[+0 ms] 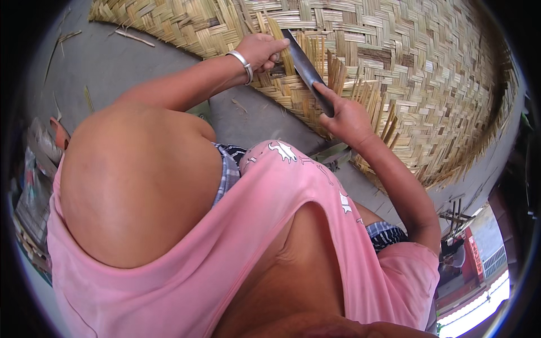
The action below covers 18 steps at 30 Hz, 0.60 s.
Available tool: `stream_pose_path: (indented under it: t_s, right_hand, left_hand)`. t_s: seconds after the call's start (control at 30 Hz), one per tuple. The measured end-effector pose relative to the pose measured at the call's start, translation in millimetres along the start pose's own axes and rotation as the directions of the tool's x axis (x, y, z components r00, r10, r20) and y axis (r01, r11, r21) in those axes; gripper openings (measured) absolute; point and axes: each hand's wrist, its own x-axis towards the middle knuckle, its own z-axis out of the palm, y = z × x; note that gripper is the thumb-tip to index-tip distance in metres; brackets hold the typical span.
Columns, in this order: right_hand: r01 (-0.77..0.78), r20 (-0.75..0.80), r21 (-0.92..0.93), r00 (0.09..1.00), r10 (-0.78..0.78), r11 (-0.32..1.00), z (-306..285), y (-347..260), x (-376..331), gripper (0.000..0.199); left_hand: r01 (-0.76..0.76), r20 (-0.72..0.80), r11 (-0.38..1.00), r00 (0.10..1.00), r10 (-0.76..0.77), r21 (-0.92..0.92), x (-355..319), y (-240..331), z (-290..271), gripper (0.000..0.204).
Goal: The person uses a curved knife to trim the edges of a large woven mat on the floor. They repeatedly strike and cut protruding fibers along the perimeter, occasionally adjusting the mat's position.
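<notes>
The right hand (349, 121) is closed around the lower end of a dark blade (307, 70), its grip pressed firm; the handle end is hidden in the palm, and the curled fingers underneath cannot be made out. Its index finger lies extended along the blade, which slants up and leftward over the woven mat (417, 84). At the blade's upper end the left hand (259, 50) pinches a flat strip (286, 59) between thumb and bent fingers; whether the thumb also touches the metal is hard to tell. The left wrist, wearing a silvery bracelet (242, 66), is reached by a forearm coming in from the left, its elbow end hard to part from the bare skin in front. The right forearm rises from the lower right, bent at the elbow. Around the blade, cut strip ends (366, 93) stand up from the weave. The mat spreads over the grey floor (236, 110), its upper side cut off by the frame. Below, a pink shirt (169, 287) with white animal figures fills much of the view and hides most of the lap. At the left rim, clear plastic bags (36, 186) blur together; at the lower right, a red panel (475, 256) bears pale markings, small and bent by the lens.
</notes>
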Motion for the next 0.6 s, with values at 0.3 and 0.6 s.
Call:
stream_pose_path:
  t_s: [0.3, 0.6]
  right_hand:
    - [-0.017, -0.065, -0.075, 0.998, 0.012, 0.997, 3.5, -18.6, 28.3, 0.070]
    - [-0.018, -0.043, -0.144, 0.999, 0.012, 0.989, 2.5, -20.9, 29.2, 0.070]
  left_hand:
    - [0.299, 0.242, 0.931, 0.938, -0.247, -0.210, -11.5, -14.1, 8.0, 0.028]
    - [0.142, -0.112, 0.973, 0.980, -0.164, -0.185, 10.3, -1.9, 14.6, 0.033]
